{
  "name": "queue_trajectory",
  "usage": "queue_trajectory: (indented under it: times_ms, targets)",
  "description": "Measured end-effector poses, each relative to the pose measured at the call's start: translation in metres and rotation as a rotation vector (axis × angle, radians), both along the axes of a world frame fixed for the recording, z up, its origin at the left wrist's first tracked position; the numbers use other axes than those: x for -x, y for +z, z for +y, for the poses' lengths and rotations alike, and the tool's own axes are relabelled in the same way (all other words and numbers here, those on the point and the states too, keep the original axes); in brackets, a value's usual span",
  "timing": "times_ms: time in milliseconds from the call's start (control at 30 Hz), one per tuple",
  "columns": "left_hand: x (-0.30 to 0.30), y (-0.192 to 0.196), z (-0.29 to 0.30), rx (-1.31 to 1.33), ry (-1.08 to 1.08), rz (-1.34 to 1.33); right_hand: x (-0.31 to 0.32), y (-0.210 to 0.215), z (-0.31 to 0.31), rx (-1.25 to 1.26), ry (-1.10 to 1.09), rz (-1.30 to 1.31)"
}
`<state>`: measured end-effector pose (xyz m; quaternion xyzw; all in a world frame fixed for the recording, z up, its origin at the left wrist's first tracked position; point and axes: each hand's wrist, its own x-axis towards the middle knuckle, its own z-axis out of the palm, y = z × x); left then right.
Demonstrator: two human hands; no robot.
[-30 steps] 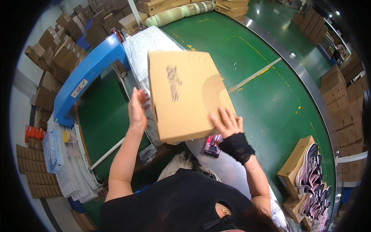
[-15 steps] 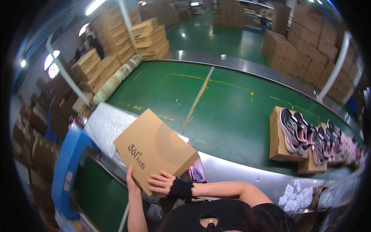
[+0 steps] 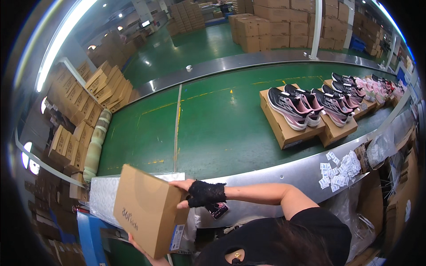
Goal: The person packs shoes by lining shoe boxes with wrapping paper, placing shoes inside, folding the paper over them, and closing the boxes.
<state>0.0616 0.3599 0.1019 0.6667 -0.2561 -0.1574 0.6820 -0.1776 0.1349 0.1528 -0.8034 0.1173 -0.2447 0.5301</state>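
A closed, brown cardboard shoebox [image 3: 144, 199] was tilted between both hands at the lower left of the frame, in front of a white, patterned plastic sheet [image 3: 103, 195]. The bare-fingered right hand [image 3: 188, 190], in a black knitted wrist cover, grasped the box's upper right edge, fingers over the top and thumb against the narrow side. The left hand [image 3: 140, 249] gripped the lower left edge; much of it was hidden, so its pressure could not be told. Holding opposite edges probably kept the box steady, with its weight borne from below and the broad face uncovered.

At the upper right, black-and-pink mesh sneakers [image 3: 295, 106] sat in pairs on flat brown boxes [image 3: 284, 133] along the green conveyor belt [image 3: 222, 150], perhaps to keep each pair with its own carton. Small white packets [image 3: 339, 170] lay heaped on the metal ledge at the right, likely for easy reach.

As for writing, the shoebox carried dark lettering on its broad face, near the lower end, and a blue-and-white rectangular label [image 3: 176, 237] on its narrow side, its print too small to read. The packets bore tiny, illegible marks, and the cartons stacked [image 3: 104, 86] at the upper left showed dark printing.
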Motion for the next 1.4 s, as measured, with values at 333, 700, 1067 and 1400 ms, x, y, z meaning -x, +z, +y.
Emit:
queue_trajectory:
  times_ms: [333,700,1067,1400]
  targets:
    - [-0.028,0.028,0.082,0.344,0.46,0.636,0.197,-0.079,-0.097,0.926,-0.822,0.392]
    - [-0.056,-0.036,0.108,0.217,0.659,0.867,0.366,0.0,-0.17,0.4,-1.048,1.005]
    - [0.093,-0.002,-0.109,-0.137,-0.243,0.422,0.304,0.101,-0.122,0.347,-0.896,0.765]
    - [0.246,0.007,-0.213,-0.023,-0.796,-0.365,0.283,-0.001,-0.011,0.947,-0.473,0.546]
